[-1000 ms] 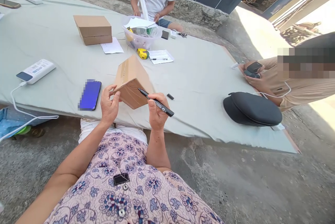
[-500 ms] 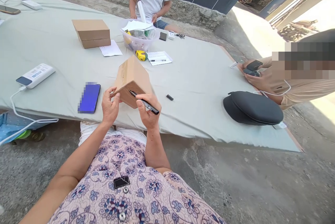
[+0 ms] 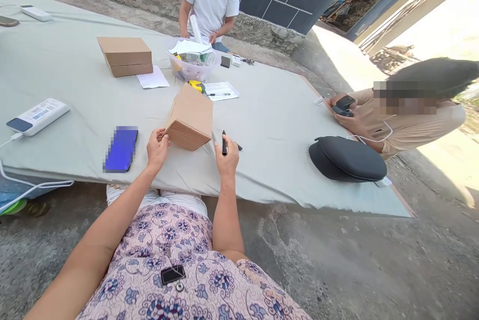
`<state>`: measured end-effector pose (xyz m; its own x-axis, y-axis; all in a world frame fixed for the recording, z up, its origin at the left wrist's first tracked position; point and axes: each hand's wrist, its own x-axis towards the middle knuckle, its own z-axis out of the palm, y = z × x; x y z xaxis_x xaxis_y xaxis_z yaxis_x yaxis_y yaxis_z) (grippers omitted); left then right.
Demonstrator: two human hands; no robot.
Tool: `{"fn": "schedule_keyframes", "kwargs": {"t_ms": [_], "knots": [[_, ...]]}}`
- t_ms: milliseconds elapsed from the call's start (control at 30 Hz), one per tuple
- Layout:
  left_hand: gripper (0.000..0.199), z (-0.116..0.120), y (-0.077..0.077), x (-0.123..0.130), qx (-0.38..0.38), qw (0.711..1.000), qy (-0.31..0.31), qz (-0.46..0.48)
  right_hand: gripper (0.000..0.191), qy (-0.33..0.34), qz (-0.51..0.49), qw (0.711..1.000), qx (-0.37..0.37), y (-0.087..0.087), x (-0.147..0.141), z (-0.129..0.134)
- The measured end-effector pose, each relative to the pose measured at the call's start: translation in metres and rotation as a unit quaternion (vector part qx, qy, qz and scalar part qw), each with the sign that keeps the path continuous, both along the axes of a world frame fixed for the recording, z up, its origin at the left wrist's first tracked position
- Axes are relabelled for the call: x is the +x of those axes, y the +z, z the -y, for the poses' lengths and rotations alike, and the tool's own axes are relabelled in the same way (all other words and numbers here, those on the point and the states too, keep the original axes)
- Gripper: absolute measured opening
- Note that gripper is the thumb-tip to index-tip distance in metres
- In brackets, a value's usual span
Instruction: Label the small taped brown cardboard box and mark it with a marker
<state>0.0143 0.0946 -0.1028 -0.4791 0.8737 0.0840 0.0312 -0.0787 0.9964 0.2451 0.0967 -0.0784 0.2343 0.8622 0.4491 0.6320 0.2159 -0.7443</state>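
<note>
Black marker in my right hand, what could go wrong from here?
The uncapped black marker in your right hand might smudge the pale tablecloth. Its cap, lying by that hand, could get knocked away. The cardboard box, held by your left hand near one edge, might slip or turn.

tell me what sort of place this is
Most likely an outdoor yard or courtyard: the rough concrete ground lies partly in bright sun, a dark-tiled wall rises behind, and a cloth-covered table stands on the concrete.
</note>
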Motion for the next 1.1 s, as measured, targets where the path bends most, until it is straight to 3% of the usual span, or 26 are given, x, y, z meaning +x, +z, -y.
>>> {"fn": "schedule_keyframes", "kwargs": {"t_ms": [100,233,400,500,633,733,800,967,1100], "knots": [[0.027,-0.002,-0.006,-0.002,-0.030,0.998,-0.006,-0.053,0.050,-0.044,0.080,0.990,-0.105,-0.015,0.001,-0.005],[0.022,0.004,-0.006,-0.008,-0.050,0.995,-0.010,-0.085,0.057,-0.059,0.138,0.973,-0.174,-0.023,-0.001,-0.002],[0.035,0.024,0.014,-0.031,-0.041,0.990,0.005,-0.136,0.059,-0.061,0.180,0.955,-0.226,-0.026,-0.004,0.000],[0.034,0.039,0.031,-0.062,-0.047,0.972,0.093,-0.210,0.061,-0.061,0.190,0.951,-0.237,-0.027,-0.003,0.000],[0.034,0.061,0.043,-0.107,-0.165,0.902,0.223,-0.331,0.066,-0.036,0.171,0.958,-0.228,-0.028,0.001,0.002],[0.033,0.074,0.042,-0.122,-0.290,0.847,0.225,-0.385,0.063,-0.030,0.131,0.971,-0.198,-0.024,0.006,0.004],[0.033,0.079,0.041,-0.121,-0.327,0.829,0.200,-0.407,0.058,-0.036,0.096,0.984,-0.148,-0.019,0.009,0.004],[0.036,0.074,0.042,-0.112,-0.346,0.831,0.154,-0.408,0.047,-0.024,0.008,1.000,-0.016,-0.003,0.014,0.005],[0.026,0.066,0.044,-0.117,-0.342,0.863,0.149,-0.340,0.041,-0.006,-0.048,0.999,0.018,0.004,0.008,0.011]]}}
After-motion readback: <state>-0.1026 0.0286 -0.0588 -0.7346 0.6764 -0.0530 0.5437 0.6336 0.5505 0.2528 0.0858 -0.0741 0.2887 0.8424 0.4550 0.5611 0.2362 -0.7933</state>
